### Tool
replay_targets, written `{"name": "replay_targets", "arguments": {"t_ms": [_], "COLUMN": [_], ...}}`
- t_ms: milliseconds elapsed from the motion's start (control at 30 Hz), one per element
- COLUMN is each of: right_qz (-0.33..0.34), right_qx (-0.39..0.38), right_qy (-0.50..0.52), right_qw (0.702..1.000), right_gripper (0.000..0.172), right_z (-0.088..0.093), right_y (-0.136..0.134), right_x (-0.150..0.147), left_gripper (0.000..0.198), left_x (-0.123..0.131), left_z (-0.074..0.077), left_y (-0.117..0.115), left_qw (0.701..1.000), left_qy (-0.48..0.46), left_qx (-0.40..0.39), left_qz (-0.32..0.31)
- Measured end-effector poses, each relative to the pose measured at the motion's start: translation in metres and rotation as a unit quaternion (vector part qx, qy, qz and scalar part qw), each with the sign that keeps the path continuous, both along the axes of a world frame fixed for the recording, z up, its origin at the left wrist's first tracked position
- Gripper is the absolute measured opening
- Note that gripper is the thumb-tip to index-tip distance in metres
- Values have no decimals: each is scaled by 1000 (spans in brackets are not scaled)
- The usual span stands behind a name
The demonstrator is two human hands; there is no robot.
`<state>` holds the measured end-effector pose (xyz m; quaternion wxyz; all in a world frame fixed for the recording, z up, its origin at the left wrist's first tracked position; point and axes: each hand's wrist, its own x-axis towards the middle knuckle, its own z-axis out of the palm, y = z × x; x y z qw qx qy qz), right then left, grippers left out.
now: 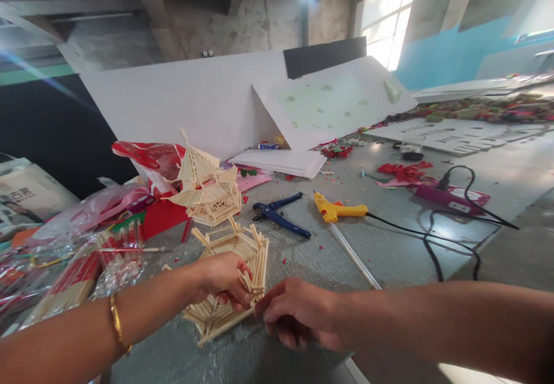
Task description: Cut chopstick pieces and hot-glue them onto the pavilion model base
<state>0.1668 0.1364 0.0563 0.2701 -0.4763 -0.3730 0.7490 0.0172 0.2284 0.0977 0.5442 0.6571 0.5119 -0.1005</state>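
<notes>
A many-sided frame of pale wooden sticks [240, 239] lies flat on the grey table in front of me, with short sticks rising from its corners. Over its near right side, my left hand [229, 280] is closed with thumb and fingers pinched on a short wooden stick [247, 282] at a corner. My right hand [298, 312] has its fingers curled, the index fingertip against the frame's right corner; anything between its fingers is hidden. Behind the frame stands a small stick pavilion [208, 190] with a pointed roof.
Blue pliers [281, 213] lie open beyond the frame, beside a yellow hot glue gun [341, 208] with a clear glue stick and black cord. A purple power strip [452, 196] sits at right. Bagged sticks [73, 274] crowd the left. White boards [182, 98] lean behind.
</notes>
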Motion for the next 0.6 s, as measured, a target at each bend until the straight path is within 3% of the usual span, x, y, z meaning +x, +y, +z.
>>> {"name": "replay_targets", "arguments": {"t_ms": [600], "right_qz": [6], "right_qx": [12], "right_qy": [-26], "right_qw": [1000], "right_gripper": [23], "right_z": [-1], "right_y": [-7], "right_x": [2], "left_gripper": [34], "left_x": [-1], "left_z": [2], "left_y": [-5], "left_qw": [1000], "left_qy": [-20], "left_qx": [10], "left_qz": [11]}}
